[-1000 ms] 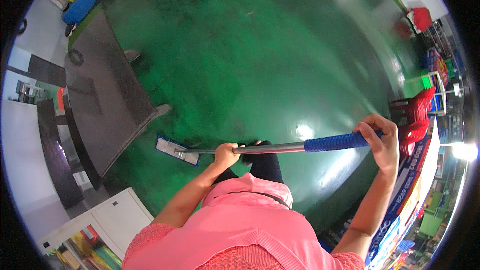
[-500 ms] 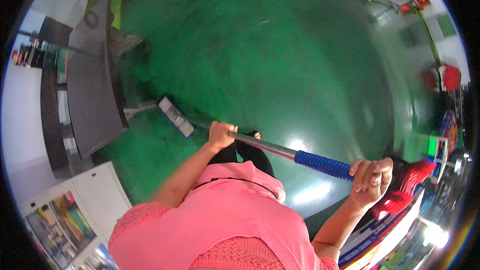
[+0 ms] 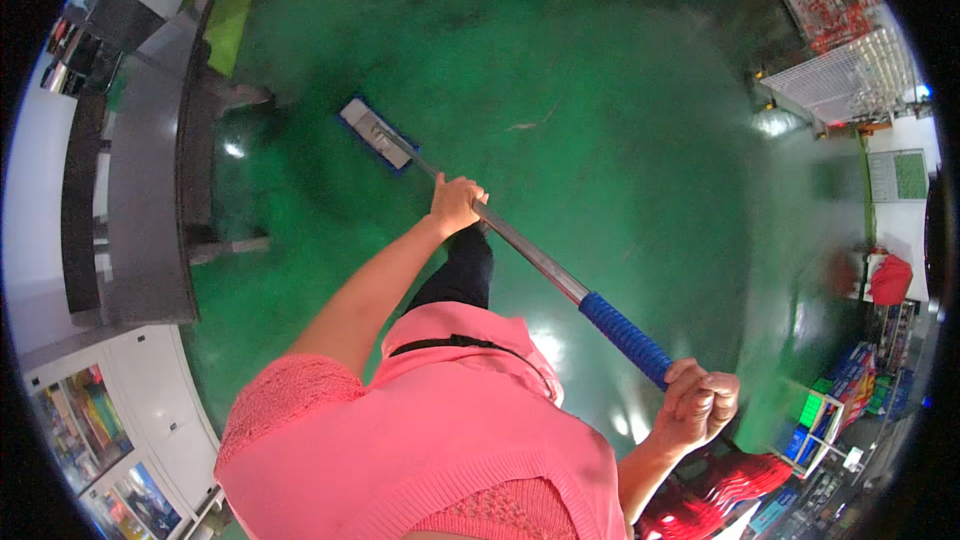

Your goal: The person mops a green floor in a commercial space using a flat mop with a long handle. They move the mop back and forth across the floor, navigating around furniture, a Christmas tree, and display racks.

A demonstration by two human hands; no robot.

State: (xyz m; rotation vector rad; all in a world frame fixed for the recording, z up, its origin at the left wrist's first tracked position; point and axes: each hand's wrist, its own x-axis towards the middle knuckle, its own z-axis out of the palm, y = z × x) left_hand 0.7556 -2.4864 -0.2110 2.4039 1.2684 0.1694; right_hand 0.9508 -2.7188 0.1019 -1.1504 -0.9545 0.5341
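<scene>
A flat mop (image 3: 530, 252) with a metal pole slants across the view from upper left to lower right. Its rectangular head, grey-white with a blue fringe, lies flat on the green floor ahead and to the left. My left hand (image 3: 459, 205) is wrapped round the pole's lower stretch, arm reaching forward. At the top end, my right hand (image 3: 697, 405) closes round the end of the blue ribbed grip, close to my right side.
A dark grey table (image 3: 150, 170) stands on the left, with a white cabinet (image 3: 155, 380) nearer me. Wire-mesh carts (image 3: 840, 75) are at the far right. On the near right are a red cloth (image 3: 715, 495) and a small rack (image 3: 815, 430) with coloured bins. The green floor (image 3: 600, 90) shines in places.
The mop head has moved forward and slightly right, away from the table. My left hand has gone forward; my right hand has come down and left. The surroundings have shifted in view.
</scene>
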